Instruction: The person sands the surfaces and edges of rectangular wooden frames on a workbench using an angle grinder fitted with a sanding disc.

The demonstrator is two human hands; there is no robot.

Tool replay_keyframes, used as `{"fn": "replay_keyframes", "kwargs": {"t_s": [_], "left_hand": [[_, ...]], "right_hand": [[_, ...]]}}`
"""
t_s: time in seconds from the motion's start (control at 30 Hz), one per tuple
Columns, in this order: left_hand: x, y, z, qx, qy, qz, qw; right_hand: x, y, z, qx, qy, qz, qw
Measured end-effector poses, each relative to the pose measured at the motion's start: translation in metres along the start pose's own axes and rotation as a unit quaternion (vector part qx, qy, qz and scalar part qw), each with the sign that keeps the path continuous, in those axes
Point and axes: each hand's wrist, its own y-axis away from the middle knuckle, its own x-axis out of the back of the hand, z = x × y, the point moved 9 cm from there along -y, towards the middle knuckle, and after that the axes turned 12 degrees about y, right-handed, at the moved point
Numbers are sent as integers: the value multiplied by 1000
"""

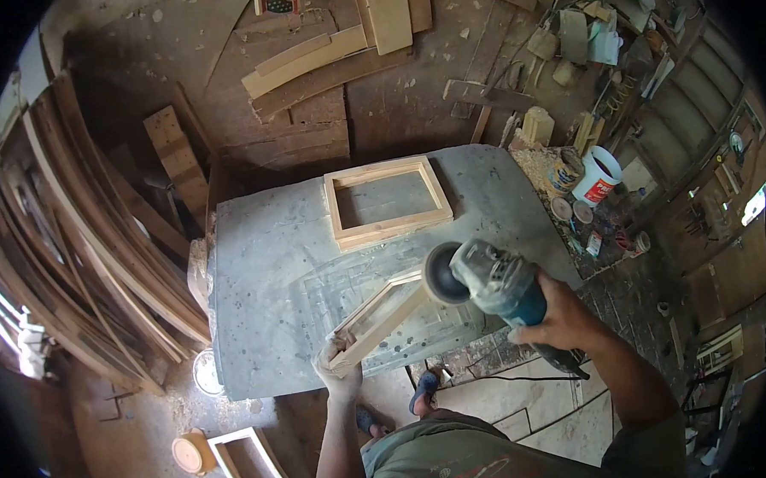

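Note:
My left hand is closed round the lower left end of a wooden frame, which is tilted up on edge above the grey tabletop. In my right hand is a teal and grey angle grinder, held by its body. Its round disc is at the upper right end of the frame; whether they touch is hard to tell. Behind them a second wooden frame lies flat on the table.
Curved wooden strips lean at the left. A white bucket and small cans stand at the table's right. A power cord runs below the grinder. Another frame and a round container are on the floor, lower left.

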Motion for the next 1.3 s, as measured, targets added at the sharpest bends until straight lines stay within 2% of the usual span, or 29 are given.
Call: {"fn": "replay_keyframes", "kwargs": {"t_s": [0.07, 0.17, 0.23, 0.3, 0.63, 0.73, 0.87, 0.97, 1.0, 1.13, 1.17, 1.23, 1.3], "left_hand": [[0, 1, -1, 4, -4, -4, 1000], [1, -2, 3, 14, 2, -2, 1000], [1, -3, 4, 16, 14, 1, 1000], [1, -5, 5, 21, 33, 14, 999], [0, -6, 7, 9, 22, 17, 1000], [0, -4, -1, 21, 22, 12, 999], [2, -3, -9, 25, 34, 8, 999], [1, -4, -5, 18, 37, 9, 999], [1, -2, -9, 19, 42, 10, 999], [2, -3, 0, -4, 6, -3, 1000], [3, -5, 0, 23, 25, 11, 999], [3, -4, -2, 8, 2, 3, 1000], [0, -5, 6, -14, 25, 5, 1000]], "right_hand": [[2, -3, 2, -9, -12, 4, 1000], [-10, 2, -19, 38, -3, 2, 999], [-24, 9, -34, 0, 16, -62, 998], [-28, 14, -48, 24, 30, -75, 996], [-3, 8, 6, 7, -28, 19, 999], [-17, 14, -9, 30, 2, -9, 1000], [-37, 24, -39, -6, -1, -120, 993], [-35, 25, -40, 10, -6, -122, 992], [-32, 24, -31, -24, 21, -127, 991], [-4, 13, 7, -5, 8, 9, 1000], [2, 9, 15, -14, -10, 31, 999], [3, 3, 21, -46, -56, 19, 997], [-1, -1, 12, 23, -26, 36, 999]]}}
